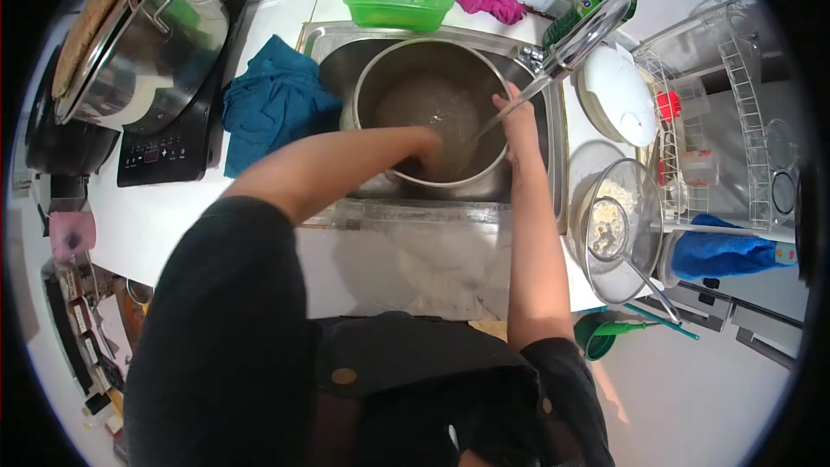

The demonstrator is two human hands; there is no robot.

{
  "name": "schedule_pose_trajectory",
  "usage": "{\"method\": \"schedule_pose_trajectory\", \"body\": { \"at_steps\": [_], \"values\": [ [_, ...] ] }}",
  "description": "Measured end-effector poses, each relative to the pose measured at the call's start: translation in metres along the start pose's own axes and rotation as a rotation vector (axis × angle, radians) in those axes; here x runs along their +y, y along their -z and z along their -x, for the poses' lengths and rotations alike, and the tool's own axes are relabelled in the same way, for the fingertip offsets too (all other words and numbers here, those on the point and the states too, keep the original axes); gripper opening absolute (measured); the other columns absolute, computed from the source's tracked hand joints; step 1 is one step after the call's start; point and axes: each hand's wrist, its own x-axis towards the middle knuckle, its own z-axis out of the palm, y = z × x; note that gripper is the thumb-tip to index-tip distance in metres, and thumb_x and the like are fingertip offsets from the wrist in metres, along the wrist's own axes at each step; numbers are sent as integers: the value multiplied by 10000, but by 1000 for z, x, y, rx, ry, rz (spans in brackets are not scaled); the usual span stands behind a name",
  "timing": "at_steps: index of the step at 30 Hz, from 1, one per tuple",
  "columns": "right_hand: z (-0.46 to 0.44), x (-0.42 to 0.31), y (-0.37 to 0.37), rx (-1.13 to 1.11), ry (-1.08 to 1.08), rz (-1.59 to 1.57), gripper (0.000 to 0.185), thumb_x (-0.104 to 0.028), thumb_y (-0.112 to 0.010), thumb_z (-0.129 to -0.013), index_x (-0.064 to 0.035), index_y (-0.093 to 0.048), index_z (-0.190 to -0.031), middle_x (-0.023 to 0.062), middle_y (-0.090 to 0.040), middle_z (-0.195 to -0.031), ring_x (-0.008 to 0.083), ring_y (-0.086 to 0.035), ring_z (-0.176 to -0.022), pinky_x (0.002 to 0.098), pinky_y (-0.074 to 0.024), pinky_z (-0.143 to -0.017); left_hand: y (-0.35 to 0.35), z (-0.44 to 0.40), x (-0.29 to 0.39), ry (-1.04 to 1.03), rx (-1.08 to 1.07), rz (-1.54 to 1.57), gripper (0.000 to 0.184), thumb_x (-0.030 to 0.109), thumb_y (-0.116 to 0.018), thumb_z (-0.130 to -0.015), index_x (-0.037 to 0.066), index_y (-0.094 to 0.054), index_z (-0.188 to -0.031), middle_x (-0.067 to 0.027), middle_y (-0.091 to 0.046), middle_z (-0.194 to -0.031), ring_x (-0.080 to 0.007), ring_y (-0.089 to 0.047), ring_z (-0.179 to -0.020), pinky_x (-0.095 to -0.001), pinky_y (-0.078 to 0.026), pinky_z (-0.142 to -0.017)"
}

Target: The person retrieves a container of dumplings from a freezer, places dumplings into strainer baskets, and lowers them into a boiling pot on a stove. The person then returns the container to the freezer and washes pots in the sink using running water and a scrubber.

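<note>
A large metal pot (372, 65) sits in the steel sink (333, 56), with cloudy water inside. My left hand (424, 149) reaches down into it; its fingers are hidden under the near wall and the murky water. At the pot's right rim, my right hand (520, 128) is closed on the edge, partly behind the faucet spout (562, 60). The spout slants over the pot, and a thin stream seems to run from it into the water.
Left of the sink are a teal cloth (278, 104), an induction cooker (164, 154) and a tall steel pot (160, 60). A green basin (359, 0) and a dish soap bottle (596, 0) stand behind. On the right are stacked bowls (618, 95), a strainer (608, 225) with pale bits and a dish rack (743, 130).
</note>
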Motion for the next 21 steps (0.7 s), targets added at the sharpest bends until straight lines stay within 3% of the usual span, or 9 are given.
{"method": "schedule_pose_trajectory", "body": {
  "at_steps": [4, 6, 7, 9, 10, 13, 17, 20, 21],
  "values": [
    [18, -7, -3, 57, 89, -86, 285, -272, -560, -922, -39, -611, -1078, -14, -578, -904, 82, -474, -850, 249, -375, -791, 26, -47, 31, 340, 504, 1059, 294, 166, -702, -678, 42, -683, -944, -174, -639, -1066, -273, -631, -898, -429, -495, -764],
    [31, -19, -5, 119, 67, -45, 244, -199, -510, -932, -18, -614, -1059, 8, -613, -920, 99, -515, -849, 251, -400, -785, 36, -73, 10, 443, 791, 1753, 254, 130, -698, -673, 20, -667, -899, -176, -635, -1060, -256, -629, -875, -425, -499, -734],
    [36, -22, -7, 144, 51, -25, 231, -162, -485, -936, -8, -616, -1049, 19, -631, -928, 108, -535, -848, 252, -412, -781, 33, -69, 16, 374, 782, 1792, 235, 118, -703, -663, 17, -660, -870, -168, -643, -1024, -247, -630, -863, -424, -499, -717],
    [30, -14, -5, 140, -13, -132, 357, -265, -402, -986, 26, -595, -1060, 39, -629, -917, 116, -540, -844, 264, -420, -788, 31, -54, 26, 239, 781, 1864, 200, 96, -712, -643, 13, -646, -812, -154, -659, -953, -229, -631, -839, -422, -498, -682],
    [25, -9, -4, 151, -27, -138, 383, -289, -391, -991, 29, -590, -1066, 48, -626, -920, 122, -540, -843, 268, -422, -795, 37, -52, 24, 339, 602, 1399, 246, 104, -751, -589, 38, -655, -806, -142, -665, -845, -228, -638, -813, -404, -505, -687],
    [33, -22, -5, 146, -56, -188, 430, -420, -411, -971, -22, -570, -942, 14, -540, -797, 108, -468, -731, 267, -401, -691, 21, -24, 23, -121, 492, 1005, 230, 122, -747, -589, 63, -664, -795, -125, -670, -787, -227, -643, -787, -380, -513, -712],
    [24, 1, -1, 145, 52, -188, 464, -478, -419, -959, -37, -555, -914, 9, -521, -800, 103, -452, -728, 265, -401, -658, 31, -95, -3, 334, 1230, 1475, 215, 154, -773, -541, 83, -673, -717, -96, -683, -789, -217, -653, -749, -352, -521, -720],
    [16, 15, 4, 143, 45, -146, 480, -468, -413, -964, -11, -557, -994, 21, -533, -868, 106, -457, -775, 260, -404, -681, 44, -49, 14, 481, 1153, 1422, 176, 156, -773, -536, 88, -682, -671, -100, -680, -732, -215, -653, -679, -358, -525, -682],
    [21, 7, 1, 151, 1, -123, 456, -417, -389, -977, 1, -563, -1026, 43, -553, -909, 123, -476, -825, 276, -404, -739, 38, -48, 12, 194, 1025, 1265, 152, 150, -765, -548, 92, -686, -664, -100, -677, -712, -211, -653, -665, -352, -526, -671]
  ]
}}
